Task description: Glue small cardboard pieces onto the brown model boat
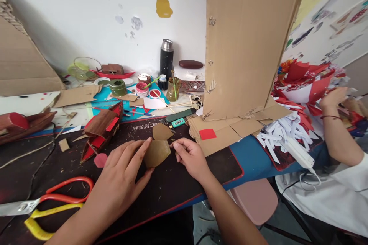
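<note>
A small brown cardboard piece with angled corners is held between the thumb and fingers of my left hand, just above the dark mat. My right hand is closed in a pinch at the piece's right edge; what sits between its fingertips is too small to make out. Right behind the held piece lies a second cardboard piece of similar shape. To the left of my left hand are a pink paper piece and a brown-and-red model boat.
Scissors with red and yellow handles lie front left. Paint jars and a black thermos stand behind. A tall cardboard panel rises at the back right. Another person's arm is beside white paper strips on the right.
</note>
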### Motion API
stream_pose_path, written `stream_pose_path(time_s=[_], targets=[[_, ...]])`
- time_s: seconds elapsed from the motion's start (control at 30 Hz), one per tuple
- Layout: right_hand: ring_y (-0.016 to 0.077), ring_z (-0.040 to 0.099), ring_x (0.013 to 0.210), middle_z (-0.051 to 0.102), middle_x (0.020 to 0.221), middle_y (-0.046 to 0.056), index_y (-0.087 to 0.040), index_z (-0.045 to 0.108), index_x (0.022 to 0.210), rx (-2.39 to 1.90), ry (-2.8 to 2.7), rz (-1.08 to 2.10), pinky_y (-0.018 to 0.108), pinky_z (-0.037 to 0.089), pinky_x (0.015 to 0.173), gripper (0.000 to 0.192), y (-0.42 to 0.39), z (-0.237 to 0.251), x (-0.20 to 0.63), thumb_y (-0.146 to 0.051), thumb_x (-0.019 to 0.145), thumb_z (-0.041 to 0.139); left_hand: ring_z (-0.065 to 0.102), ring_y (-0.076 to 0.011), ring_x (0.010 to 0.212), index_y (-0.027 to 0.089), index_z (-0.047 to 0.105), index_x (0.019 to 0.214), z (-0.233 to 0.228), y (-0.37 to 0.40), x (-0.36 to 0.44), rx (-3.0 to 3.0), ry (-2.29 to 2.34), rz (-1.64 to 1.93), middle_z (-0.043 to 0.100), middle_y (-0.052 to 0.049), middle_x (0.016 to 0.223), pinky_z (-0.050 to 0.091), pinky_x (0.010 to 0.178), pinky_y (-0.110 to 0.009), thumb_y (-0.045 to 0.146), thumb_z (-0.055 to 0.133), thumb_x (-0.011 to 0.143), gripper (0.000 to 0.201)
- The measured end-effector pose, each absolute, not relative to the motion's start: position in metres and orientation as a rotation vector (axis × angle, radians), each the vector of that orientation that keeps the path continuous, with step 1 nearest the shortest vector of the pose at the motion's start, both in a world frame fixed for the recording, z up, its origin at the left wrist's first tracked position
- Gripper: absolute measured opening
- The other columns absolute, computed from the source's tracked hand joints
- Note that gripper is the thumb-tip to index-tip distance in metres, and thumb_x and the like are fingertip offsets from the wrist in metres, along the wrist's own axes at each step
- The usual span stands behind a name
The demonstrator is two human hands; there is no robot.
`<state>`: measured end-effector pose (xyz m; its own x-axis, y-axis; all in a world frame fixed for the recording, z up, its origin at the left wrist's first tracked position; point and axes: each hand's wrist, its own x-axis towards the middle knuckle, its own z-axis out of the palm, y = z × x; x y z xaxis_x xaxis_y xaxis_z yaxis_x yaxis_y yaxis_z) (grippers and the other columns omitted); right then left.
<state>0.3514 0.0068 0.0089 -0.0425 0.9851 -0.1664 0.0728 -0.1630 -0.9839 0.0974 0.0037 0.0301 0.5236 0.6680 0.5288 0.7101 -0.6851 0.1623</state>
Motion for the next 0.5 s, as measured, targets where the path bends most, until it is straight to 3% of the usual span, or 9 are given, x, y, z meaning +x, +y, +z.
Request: stream_pose_path(time_s=[0.13, 0.27, 0.5], targets=[[0.0195, 0.063, 0.067, 0.067, 0.071, -0.001, -0.022, 0.082, 0.111, -1.535, -1.422, 1.136, 0.032, 0.044, 0.065, 0.036, 0.014, 0.015, 0.350, -0.056, 0.106, 0.071, 0.071, -0.0375, 0.124, 0.019, 0.030, 0.185, 0.030, -0.004, 0.088, -2.684, -1.241, -0.903, 0.074, -0.018, 0.140, 0.059, 0.110, -0.052, 0.030, 0.060, 0.116, 0.076], [0.0224, 0.067, 0.071, 0.071, 0.073, 0.000, -0.024, 0.084, 0.119, -1.794, -1.616, 0.837, 0.033, 0.040, 0.067, 0.032, 0.021, 0.022, 0.348, -0.053, 0.105, 0.081, 0.072, -0.0353, 0.124, 0.024, 0.031, 0.186, 0.025, -0.012, 0.081, -2.691, -1.292, -0.972, 0.075, -0.015, 0.139, 0.059, 0.110, -0.050, 0.032, 0.059, 0.117, 0.075], [0.0330, 0.082, 0.085, 0.083, 0.085, 0.008, -0.018, 0.076, 0.147, -2.093, -1.841, 0.641, 0.035, 0.045, 0.070, 0.074, 0.022, 0.032, 0.338, -0.073, 0.099, 0.087, 0.069, -0.0318, 0.127, 0.021, 0.038, 0.183, 0.022, -0.020, 0.077, -2.728, -1.230, -1.061, 0.074, -0.014, 0.140, 0.056, 0.113, -0.044, 0.029, 0.058, 0.118, 0.068]])
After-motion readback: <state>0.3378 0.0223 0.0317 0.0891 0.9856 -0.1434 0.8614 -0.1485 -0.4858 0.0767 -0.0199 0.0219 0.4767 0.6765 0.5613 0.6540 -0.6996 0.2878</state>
